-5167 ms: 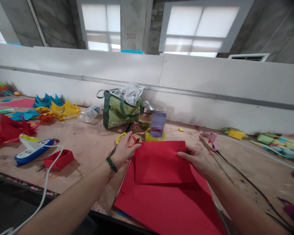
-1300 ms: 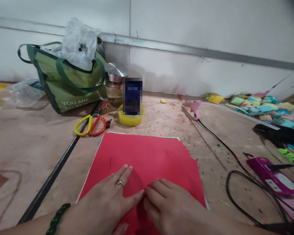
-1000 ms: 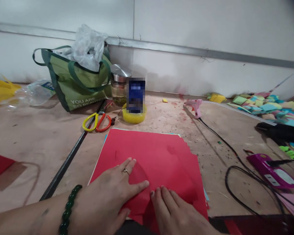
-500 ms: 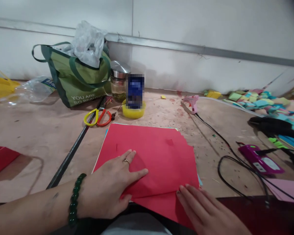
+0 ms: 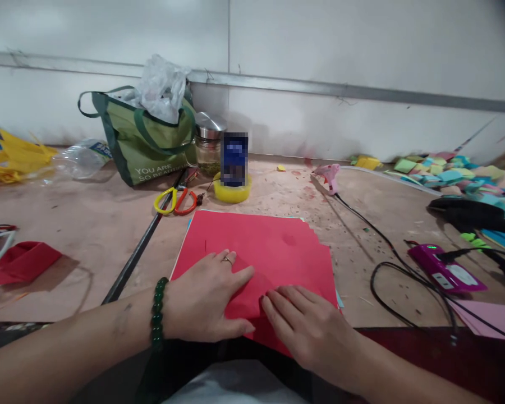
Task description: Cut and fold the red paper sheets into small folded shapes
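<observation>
A sheet of red paper (image 5: pixel 252 241) lies on top of a stack of sheets at the table's front edge, pale and blue edges peeking out beneath it. Across its left part rests my left hand (image 5: pixel 210 294), palm down with the thumb apart from the fingers, a ring and a green bead bracelet on it. On the near right part my right hand (image 5: pixel 307 320) presses with its fingers stretched out side by side. Below both hands, a red paper part hangs past the table edge, partly hidden by my right hand.
Scissors (image 5: pixel 174 202) with yellow and red handles lie beyond the paper, beside a yellow holder (image 5: pixel 232 192) with a phone. A green bag (image 5: pixel 147 143) stands behind. At right are a pink glue gun (image 5: pixel 330 177), its cable, a purple power strip (image 5: pixel 446 269) and paper pieces (image 5: pixel 450 177).
My right hand has slid left and upward along the paper, closer to my left hand. The red part at the near edge shows less now. The view has shifted slightly left.
</observation>
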`<state>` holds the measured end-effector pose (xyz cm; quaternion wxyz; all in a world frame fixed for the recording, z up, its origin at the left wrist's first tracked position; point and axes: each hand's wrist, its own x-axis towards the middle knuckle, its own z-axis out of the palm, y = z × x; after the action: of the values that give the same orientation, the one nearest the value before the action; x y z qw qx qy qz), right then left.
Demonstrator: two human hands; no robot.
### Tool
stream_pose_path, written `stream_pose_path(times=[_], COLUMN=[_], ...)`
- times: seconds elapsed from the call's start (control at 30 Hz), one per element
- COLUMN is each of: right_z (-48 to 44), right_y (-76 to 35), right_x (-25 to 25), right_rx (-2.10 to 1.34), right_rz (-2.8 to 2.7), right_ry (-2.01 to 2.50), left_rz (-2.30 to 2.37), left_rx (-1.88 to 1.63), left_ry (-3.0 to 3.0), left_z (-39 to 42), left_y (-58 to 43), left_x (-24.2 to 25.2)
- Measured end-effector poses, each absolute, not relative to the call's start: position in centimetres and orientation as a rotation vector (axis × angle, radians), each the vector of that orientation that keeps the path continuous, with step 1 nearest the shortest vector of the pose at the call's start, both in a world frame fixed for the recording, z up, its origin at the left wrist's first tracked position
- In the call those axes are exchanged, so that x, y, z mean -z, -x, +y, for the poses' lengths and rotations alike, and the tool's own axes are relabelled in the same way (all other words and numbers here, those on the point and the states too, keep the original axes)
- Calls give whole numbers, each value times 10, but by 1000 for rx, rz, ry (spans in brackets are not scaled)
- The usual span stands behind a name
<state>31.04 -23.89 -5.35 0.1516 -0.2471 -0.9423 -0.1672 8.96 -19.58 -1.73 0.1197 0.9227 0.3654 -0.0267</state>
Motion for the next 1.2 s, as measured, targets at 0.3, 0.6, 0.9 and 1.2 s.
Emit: stream_pose_path(times=[0.3, 0.6, 0.9, 1.2], right_z=[-217, -178, -173, -198], right_y=[-315, -291, -293, -292], right_x=[38, 38, 65, 73], right_rx=[660, 814, 647, 797], right_rz=[-2622, -2540, -2826, -2929], right_ry=[612, 586, 686, 867], left_rz=[1170, 1332, 1200, 1083], left_rx=[4, -182, -53, -147], left_ry=[-2839, -3251, -3018, -3000], left_z=[-199, -188, -187, -204], left_y=[-93, -111, -98, -75], left_x=[13, 37, 57, 71])
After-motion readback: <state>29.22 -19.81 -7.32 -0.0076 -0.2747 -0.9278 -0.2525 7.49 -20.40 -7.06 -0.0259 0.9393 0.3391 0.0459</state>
